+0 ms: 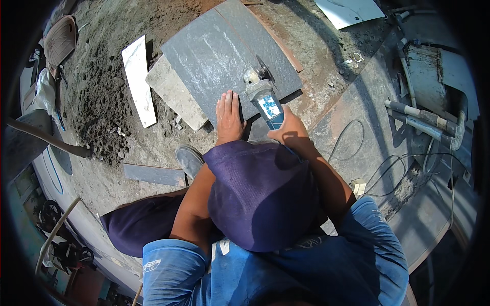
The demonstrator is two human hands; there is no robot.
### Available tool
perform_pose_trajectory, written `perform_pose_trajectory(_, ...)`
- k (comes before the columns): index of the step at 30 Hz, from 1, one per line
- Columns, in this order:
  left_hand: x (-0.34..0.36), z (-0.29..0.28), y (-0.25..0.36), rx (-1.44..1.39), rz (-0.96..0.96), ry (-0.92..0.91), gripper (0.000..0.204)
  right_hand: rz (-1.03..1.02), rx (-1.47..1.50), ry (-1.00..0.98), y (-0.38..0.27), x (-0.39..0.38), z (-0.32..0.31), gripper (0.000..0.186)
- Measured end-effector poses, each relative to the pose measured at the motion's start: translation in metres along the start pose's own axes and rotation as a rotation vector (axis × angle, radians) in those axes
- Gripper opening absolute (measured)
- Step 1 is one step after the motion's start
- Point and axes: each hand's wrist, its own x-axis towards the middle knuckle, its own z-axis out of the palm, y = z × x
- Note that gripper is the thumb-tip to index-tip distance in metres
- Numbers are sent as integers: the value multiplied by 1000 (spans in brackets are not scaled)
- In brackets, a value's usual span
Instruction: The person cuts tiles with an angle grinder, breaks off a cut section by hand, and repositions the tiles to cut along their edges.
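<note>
My left hand [228, 116] lies with fingers extended on the dark grey tile [199, 56], near its front edge. My right hand [288, 127] grips a blue-and-silver angle grinder [263, 97], whose disc is over the tile, on a thin reddish line running up to the far edge. The tile rests over a pale concrete slab [168, 89] and a brownish board [296, 64]. My purple-trousered knee [260, 199] is just below both hands, hiding part of my forearms.
White tile pieces [135, 81] lie left and far right on dusty ground with rubble [107, 127]. A narrow grey strip [153, 173] lies beside my shoe [189, 160]. Cables [383, 168] loop at right near pipes [418, 115]; a bent rod [51, 137] is at left.
</note>
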Motion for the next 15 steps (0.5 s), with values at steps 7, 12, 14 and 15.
perform_pose_trajectory(7, 0, -1, -2, 5, 2, -5, 109, 0, 7, -12, 2, -2, 0, 91)
perform_pose_trajectory(12, 0, 0, -1, 17, 5, 0, 110, -3, 18, -9, 4, -3, 0, 91)
perform_pose_trajectory(14, 0, 0, -1, 14, 2, -1, 110, -1, 19, -5, 5, -4, -1, 91)
perform_pose_trajectory(15, 0, 0, -1, 14, 3, -2, 110, 1, 21, -3, 4, -5, -1, 91)
